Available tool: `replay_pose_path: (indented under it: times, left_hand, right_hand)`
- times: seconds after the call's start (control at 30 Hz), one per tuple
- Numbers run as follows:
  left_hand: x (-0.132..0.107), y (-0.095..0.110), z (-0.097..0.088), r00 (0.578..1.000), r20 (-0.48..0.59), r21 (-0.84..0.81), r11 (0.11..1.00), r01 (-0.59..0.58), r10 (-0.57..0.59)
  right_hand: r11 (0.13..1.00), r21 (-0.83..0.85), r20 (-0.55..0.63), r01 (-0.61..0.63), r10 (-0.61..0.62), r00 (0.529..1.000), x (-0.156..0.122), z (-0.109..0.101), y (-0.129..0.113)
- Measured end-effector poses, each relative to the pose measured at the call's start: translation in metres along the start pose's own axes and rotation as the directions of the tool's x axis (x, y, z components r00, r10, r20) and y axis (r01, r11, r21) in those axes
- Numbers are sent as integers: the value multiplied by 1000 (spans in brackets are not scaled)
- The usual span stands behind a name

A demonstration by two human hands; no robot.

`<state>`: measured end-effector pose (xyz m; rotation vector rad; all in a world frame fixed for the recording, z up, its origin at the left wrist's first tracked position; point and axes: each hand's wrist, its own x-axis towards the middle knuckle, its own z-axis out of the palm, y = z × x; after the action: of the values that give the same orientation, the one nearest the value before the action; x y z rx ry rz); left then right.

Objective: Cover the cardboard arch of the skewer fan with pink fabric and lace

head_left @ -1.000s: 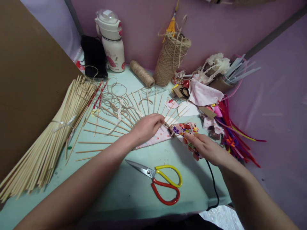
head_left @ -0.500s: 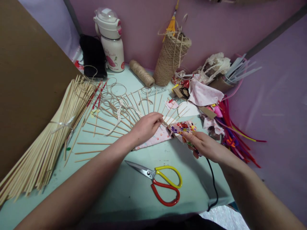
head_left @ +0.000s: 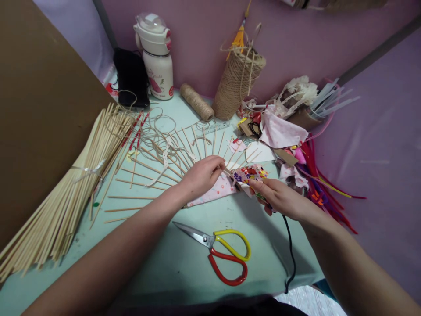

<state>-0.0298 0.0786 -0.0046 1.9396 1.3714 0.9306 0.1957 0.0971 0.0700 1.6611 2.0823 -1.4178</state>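
My left hand [head_left: 201, 175] rests at the hub of a fan of thin wooden sticks [head_left: 154, 169], its fingers pinched on a stick end above a piece of pink fabric [head_left: 215, 189]. My right hand [head_left: 279, 198] is closed round a glue gun with a flowered cover [head_left: 251, 174], whose black cord [head_left: 289, 245] runs off the table's front edge. The gun's nozzle points left at the spot my left fingers pinch.
Red and yellow scissors [head_left: 223, 254] lie near the front edge. A big bundle of sticks [head_left: 62, 197] leans on brown cardboard [head_left: 36, 114] at the left. Twine spools [head_left: 238, 81], a white bottle [head_left: 156, 57], fabric scraps [head_left: 279, 131] and coloured strips [head_left: 324, 193] crowd the back and right.
My right hand and the glue gun have edged slightly left, toward my left fingers. The view has shifted a little; my left hand stays on the stick hub.
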Motion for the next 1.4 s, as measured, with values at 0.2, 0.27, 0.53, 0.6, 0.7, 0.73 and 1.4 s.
replay_pose_path:
  times: [0.2, 0.27, 0.53, 0.6, 0.7, 0.73, 1.4]
  left_hand:
    - [-1, 2, -1, 1000, 5, -13, 1000, 9, -9]
    - [-1, 1, -1, 1000, -8, -19, 1000, 5, -5]
    - [-3, 1, -2, 982, -190, -56, 998, -4, -7]
    - [-4, 2, -2, 981, -195, -48, 999, 2, -12]
    - [-6, 5, -2, 982, -185, -6, 999, -37, 35]
    - [-6, 6, -2, 983, -173, 22, 998, -56, 59]
    - [35, 24, -14, 841, 397, 400, 756, -519, 367]
  right_hand:
    - [999, -27, -1, 19, -19, 1000, 2, -1, -6]
    - [999, -37, -1, 18, -18, 1000, 4, -1, -11]
    - [993, -108, -250, -37, 9, 968, -5, -11, -16]
    - [977, -200, -397, -69, -16, 918, -21, -9, -5]
    - [937, -342, -567, -75, -142, 812, -50, 9, 23]
    - [922, -375, -599, -100, -159, 784, -58, 19, 35]
    - [921, -362, -832, 143, -388, 395, -21, 79, 14]
